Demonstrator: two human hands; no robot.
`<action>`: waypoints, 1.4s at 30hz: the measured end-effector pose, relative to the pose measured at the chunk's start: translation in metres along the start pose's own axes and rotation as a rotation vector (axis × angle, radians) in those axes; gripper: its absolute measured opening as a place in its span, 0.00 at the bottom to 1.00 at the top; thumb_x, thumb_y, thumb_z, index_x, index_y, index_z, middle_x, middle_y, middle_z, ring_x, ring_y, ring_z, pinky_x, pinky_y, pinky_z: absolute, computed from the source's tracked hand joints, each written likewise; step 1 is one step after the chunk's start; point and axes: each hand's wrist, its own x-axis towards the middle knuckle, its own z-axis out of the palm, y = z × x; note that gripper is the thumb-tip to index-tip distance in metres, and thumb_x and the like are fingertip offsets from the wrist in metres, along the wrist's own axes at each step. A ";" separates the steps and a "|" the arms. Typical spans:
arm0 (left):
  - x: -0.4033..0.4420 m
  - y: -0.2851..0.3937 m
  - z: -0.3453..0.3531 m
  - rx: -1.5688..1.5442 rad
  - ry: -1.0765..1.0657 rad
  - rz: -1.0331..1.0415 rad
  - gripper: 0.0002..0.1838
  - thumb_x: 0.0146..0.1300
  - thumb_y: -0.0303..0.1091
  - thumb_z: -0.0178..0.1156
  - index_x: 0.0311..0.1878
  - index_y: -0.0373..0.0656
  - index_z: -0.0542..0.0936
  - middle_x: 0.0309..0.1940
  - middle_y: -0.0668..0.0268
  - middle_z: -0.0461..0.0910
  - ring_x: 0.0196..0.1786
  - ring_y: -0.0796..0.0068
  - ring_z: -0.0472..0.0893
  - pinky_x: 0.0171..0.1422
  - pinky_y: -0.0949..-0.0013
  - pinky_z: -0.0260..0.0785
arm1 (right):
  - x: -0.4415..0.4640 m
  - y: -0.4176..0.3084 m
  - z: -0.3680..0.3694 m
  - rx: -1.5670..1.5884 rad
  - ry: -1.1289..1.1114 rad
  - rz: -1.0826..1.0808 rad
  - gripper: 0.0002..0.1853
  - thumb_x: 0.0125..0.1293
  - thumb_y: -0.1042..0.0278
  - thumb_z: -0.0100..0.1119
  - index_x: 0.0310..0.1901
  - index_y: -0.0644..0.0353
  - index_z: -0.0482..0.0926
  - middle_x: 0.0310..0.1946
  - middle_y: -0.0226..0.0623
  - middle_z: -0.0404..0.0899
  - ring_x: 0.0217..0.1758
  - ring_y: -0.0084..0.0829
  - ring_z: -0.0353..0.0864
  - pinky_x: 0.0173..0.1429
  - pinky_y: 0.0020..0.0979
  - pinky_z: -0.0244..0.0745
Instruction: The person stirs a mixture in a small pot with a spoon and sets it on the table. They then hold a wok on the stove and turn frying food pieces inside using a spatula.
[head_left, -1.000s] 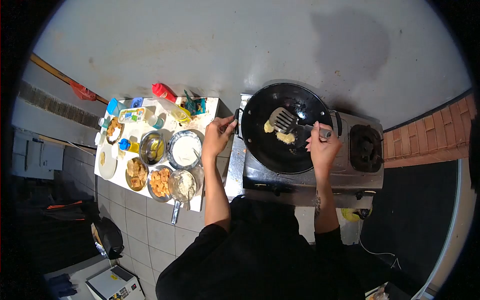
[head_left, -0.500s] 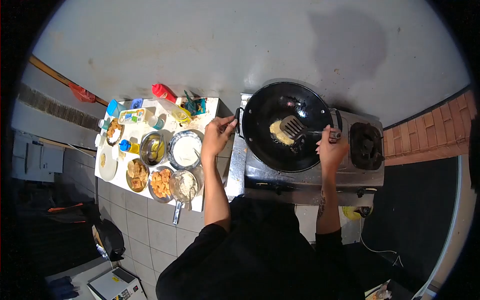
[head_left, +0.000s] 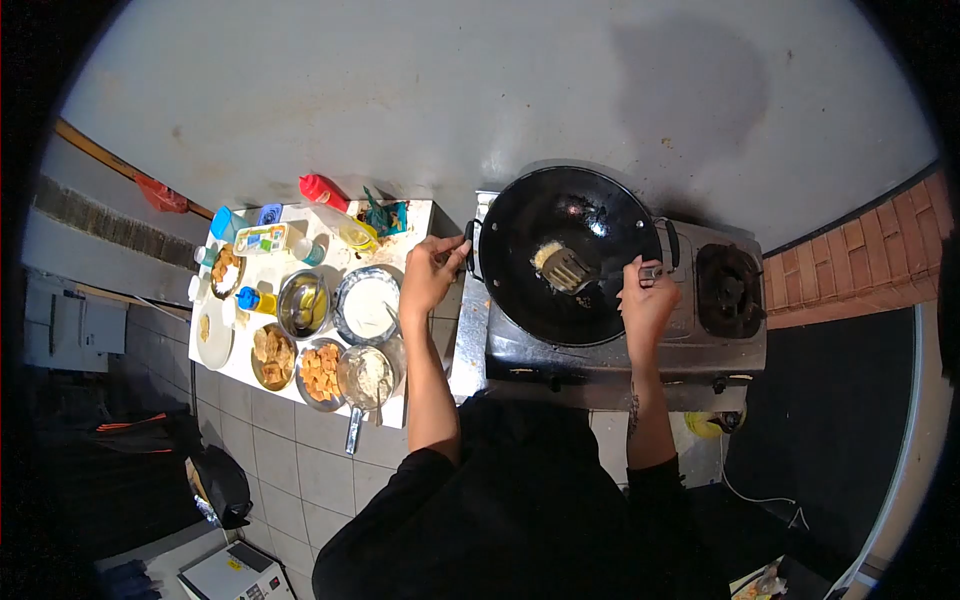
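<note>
A black wok (head_left: 560,215) with two side handles sits on the left burner of the stove (head_left: 640,365). My left hand (head_left: 432,272) is closed on the wok's left handle (head_left: 473,250), pinching it between thumb and fingers. In my right hand (head_left: 648,300) is the handle of a slotted spatula (head_left: 568,272), fingers wrapped round it. The spatula's blade lies low in the wok, over a pale yellow piece of food (head_left: 545,255), partly covering it. Some dark bits lie in the wok around the blade.
Left of the stove, a white table (head_left: 405,215) bears a plate of white powder (head_left: 368,308), a saucepan of pale batter (head_left: 371,378), a bowl of orange-brown chunks (head_left: 320,373), an oil bottle (head_left: 352,232) and a red bottle (head_left: 322,190). The right burner (head_left: 728,292) is uncovered.
My right hand has moved slightly left and down. The spatula blade has shifted left and down over the food, which now shows less. My left hand stays on the wok handle.
</note>
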 end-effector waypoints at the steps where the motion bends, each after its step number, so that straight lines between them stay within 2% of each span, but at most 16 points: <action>1: 0.000 -0.001 0.001 0.000 0.000 -0.001 0.16 0.64 0.38 0.67 0.48 0.36 0.86 0.36 0.51 0.85 0.41 0.64 0.83 0.49 0.65 0.71 | 0.001 0.005 0.001 0.002 0.008 -0.045 0.17 0.68 0.68 0.59 0.21 0.65 0.76 0.10 0.35 0.74 0.12 0.25 0.77 0.19 0.29 0.66; 3: 0.002 -0.004 0.004 -0.028 0.051 0.100 0.14 0.63 0.33 0.69 0.47 0.33 0.85 0.26 0.62 0.78 0.24 0.78 0.75 0.29 0.71 0.67 | 0.001 0.011 0.003 0.002 0.019 -0.089 0.17 0.67 0.69 0.59 0.20 0.65 0.75 0.10 0.36 0.73 0.11 0.24 0.75 0.19 0.30 0.64; 4: 0.002 -0.005 0.004 -0.028 0.049 0.100 0.14 0.63 0.33 0.69 0.47 0.33 0.85 0.26 0.62 0.78 0.24 0.78 0.75 0.29 0.71 0.67 | 0.002 0.013 0.004 -0.054 0.058 -0.165 0.17 0.66 0.70 0.60 0.20 0.66 0.74 0.10 0.37 0.71 0.11 0.24 0.73 0.19 0.31 0.62; 5: 0.002 -0.005 0.005 -0.035 0.043 0.091 0.14 0.63 0.33 0.69 0.47 0.33 0.85 0.26 0.62 0.78 0.25 0.78 0.75 0.30 0.71 0.67 | 0.002 0.015 0.006 -0.109 0.097 -0.241 0.16 0.66 0.71 0.60 0.20 0.66 0.74 0.10 0.38 0.70 0.11 0.24 0.70 0.20 0.32 0.60; 9: 0.000 -0.002 0.003 -0.028 0.037 0.093 0.14 0.63 0.33 0.69 0.47 0.32 0.85 0.26 0.61 0.78 0.26 0.77 0.75 0.30 0.71 0.67 | 0.001 0.010 0.007 -0.084 0.132 -0.258 0.16 0.65 0.72 0.61 0.20 0.67 0.74 0.10 0.39 0.68 0.11 0.23 0.65 0.20 0.33 0.57; 12: 0.001 -0.008 0.005 -0.009 0.054 0.136 0.14 0.63 0.32 0.69 0.47 0.32 0.85 0.26 0.61 0.78 0.26 0.77 0.76 0.30 0.72 0.68 | 0.003 0.008 0.002 -0.115 0.101 -0.272 0.14 0.67 0.69 0.61 0.23 0.67 0.77 0.10 0.37 0.71 0.12 0.23 0.70 0.21 0.31 0.61; 14: 0.001 -0.010 0.005 -0.010 0.058 0.127 0.14 0.63 0.32 0.69 0.47 0.32 0.85 0.27 0.61 0.79 0.26 0.78 0.76 0.31 0.72 0.68 | 0.004 -0.003 -0.002 0.042 0.042 -0.075 0.14 0.69 0.66 0.61 0.29 0.66 0.81 0.13 0.35 0.77 0.14 0.23 0.76 0.22 0.28 0.67; 18: -0.002 -0.004 0.005 -0.051 0.045 0.093 0.14 0.64 0.32 0.68 0.48 0.31 0.85 0.27 0.61 0.79 0.27 0.79 0.76 0.32 0.73 0.69 | 0.019 -0.012 -0.026 0.016 0.030 0.053 0.13 0.70 0.64 0.62 0.34 0.66 0.82 0.17 0.36 0.81 0.17 0.22 0.80 0.22 0.27 0.71; 22: -0.003 -0.001 0.005 -0.047 0.050 0.072 0.15 0.65 0.32 0.68 0.49 0.31 0.84 0.28 0.62 0.79 0.27 0.80 0.77 0.32 0.73 0.69 | 0.028 0.001 -0.034 0.074 -0.013 0.040 0.13 0.70 0.63 0.62 0.37 0.67 0.83 0.18 0.36 0.82 0.18 0.23 0.81 0.23 0.26 0.72; 25: -0.005 0.000 0.004 -0.069 0.048 0.064 0.15 0.65 0.32 0.68 0.49 0.31 0.84 0.28 0.63 0.79 0.27 0.80 0.77 0.32 0.73 0.69 | 0.026 0.016 -0.034 0.025 -0.029 -0.070 0.14 0.70 0.63 0.61 0.40 0.68 0.83 0.20 0.36 0.82 0.19 0.23 0.81 0.24 0.26 0.73; 27: -0.004 0.004 0.003 -0.026 0.015 -0.049 0.15 0.63 0.35 0.68 0.50 0.37 0.85 0.35 0.54 0.84 0.37 0.70 0.81 0.47 0.67 0.70 | 0.024 0.019 -0.035 0.002 -0.070 -0.071 0.13 0.71 0.64 0.62 0.42 0.70 0.82 0.18 0.34 0.79 0.18 0.18 0.76 0.21 0.23 0.70; 33: -0.004 -0.001 0.005 -0.030 0.028 -0.024 0.16 0.63 0.36 0.68 0.50 0.36 0.85 0.39 0.51 0.85 0.41 0.66 0.83 0.50 0.65 0.71 | 0.018 0.029 -0.031 0.051 -0.131 0.051 0.14 0.72 0.63 0.60 0.41 0.69 0.82 0.16 0.34 0.78 0.15 0.19 0.74 0.19 0.23 0.67; 34: -0.004 -0.003 0.006 -0.030 0.029 -0.024 0.16 0.63 0.36 0.68 0.50 0.36 0.85 0.39 0.51 0.85 0.41 0.66 0.83 0.50 0.65 0.71 | 0.017 0.030 -0.031 0.052 -0.131 0.052 0.14 0.72 0.63 0.60 0.41 0.69 0.82 0.16 0.34 0.78 0.15 0.19 0.74 0.19 0.23 0.67; 36: -0.003 -0.007 0.008 0.013 0.076 0.100 0.14 0.63 0.31 0.68 0.50 0.34 0.85 0.28 0.60 0.80 0.29 0.77 0.77 0.36 0.72 0.70 | 0.015 0.032 -0.032 0.087 -0.197 0.108 0.12 0.72 0.64 0.59 0.40 0.67 0.82 0.17 0.33 0.80 0.17 0.20 0.78 0.21 0.24 0.70; 40: -0.002 -0.008 0.008 0.015 0.089 0.113 0.14 0.63 0.31 0.68 0.49 0.35 0.85 0.28 0.59 0.81 0.29 0.76 0.77 0.36 0.71 0.70 | 0.011 0.028 -0.032 0.122 -0.199 0.148 0.13 0.73 0.64 0.58 0.40 0.67 0.81 0.16 0.34 0.79 0.17 0.19 0.77 0.21 0.24 0.69; 42: -0.002 -0.006 0.007 0.042 0.041 0.013 0.17 0.63 0.37 0.68 0.50 0.36 0.85 0.40 0.50 0.85 0.43 0.63 0.83 0.52 0.63 0.71 | 0.007 0.025 -0.033 0.120 -0.186 0.158 0.13 0.73 0.63 0.58 0.41 0.67 0.81 0.16 0.34 0.79 0.16 0.19 0.77 0.20 0.23 0.68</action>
